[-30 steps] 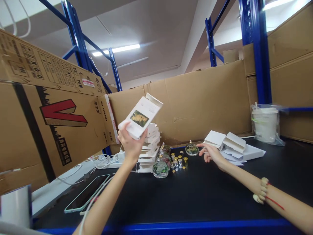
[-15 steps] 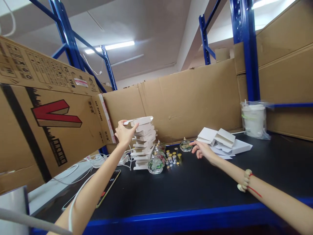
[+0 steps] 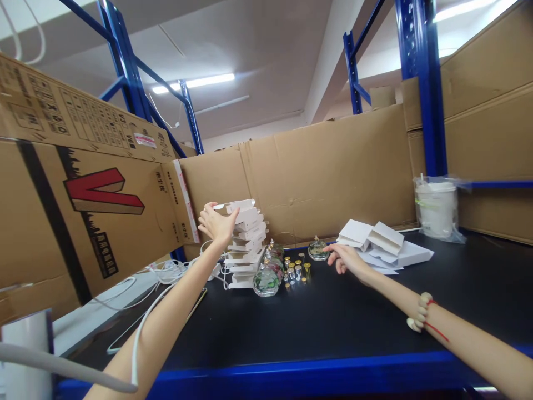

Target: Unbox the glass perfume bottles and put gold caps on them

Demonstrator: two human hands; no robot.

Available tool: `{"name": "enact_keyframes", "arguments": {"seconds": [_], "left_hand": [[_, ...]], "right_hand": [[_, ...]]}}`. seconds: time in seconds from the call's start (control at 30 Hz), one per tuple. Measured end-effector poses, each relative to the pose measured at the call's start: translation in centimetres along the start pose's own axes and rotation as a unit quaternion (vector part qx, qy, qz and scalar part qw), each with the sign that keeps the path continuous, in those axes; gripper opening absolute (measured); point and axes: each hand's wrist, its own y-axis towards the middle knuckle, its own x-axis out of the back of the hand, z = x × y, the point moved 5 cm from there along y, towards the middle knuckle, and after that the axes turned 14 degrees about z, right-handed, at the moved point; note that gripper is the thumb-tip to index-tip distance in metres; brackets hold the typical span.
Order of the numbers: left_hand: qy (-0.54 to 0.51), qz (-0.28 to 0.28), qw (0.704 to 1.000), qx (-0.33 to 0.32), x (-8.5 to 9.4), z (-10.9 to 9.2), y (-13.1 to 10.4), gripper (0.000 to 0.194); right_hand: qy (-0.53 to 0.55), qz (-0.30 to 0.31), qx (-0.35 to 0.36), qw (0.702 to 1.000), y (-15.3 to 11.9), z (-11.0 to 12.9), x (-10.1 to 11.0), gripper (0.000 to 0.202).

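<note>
My left hand (image 3: 219, 223) grips the top white box (image 3: 242, 206) of a tall stack of open white boxes (image 3: 245, 258), thumb on the near side and fingers at its left end. Beside the stack stands a row of glass bottles, the nearest one clear with green showing (image 3: 266, 282). Several gold and silver caps (image 3: 297, 270) stand to their right. My right hand (image 3: 342, 258) hovers beside a single glass bottle (image 3: 317, 249), fingers apart and slightly curled, holding nothing.
White folded boxes (image 3: 385, 244) lie behind my right hand. A bagged white cup (image 3: 437, 208) stands at the back right. Cables (image 3: 172, 272) and a phone (image 3: 195, 305), partly under my left arm, lie at left. Cardboard (image 3: 333, 172) walls the back.
The top white box has shifted slightly left against the stack, with my left hand more spread around it. My right hand stays beside the single bottle. The whole view has shifted slightly.
</note>
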Motion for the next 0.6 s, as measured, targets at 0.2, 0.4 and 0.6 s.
{"name": "enact_keyframes", "arguments": {"seconds": [0.2,0.4,0.6], "left_hand": [[-0.009,-0.071,0.997,0.003,0.5,0.3,-1.8,0.077],[0.028,-0.085,0.972,-0.217,1.0,0.0,-8.4,0.049],[0.007,0.161,0.916,-0.366,0.3,-0.6,-17.8,0.008]], "right_hand": [[-0.016,0.001,0.001,1.000,0.4,-0.4,0.4,0.024],[-0.048,0.017,0.011,0.999,1.1,-1.0,0.6,0.022],[-0.071,0.029,0.012,0.997,1.1,-1.2,0.5,0.022]]}}
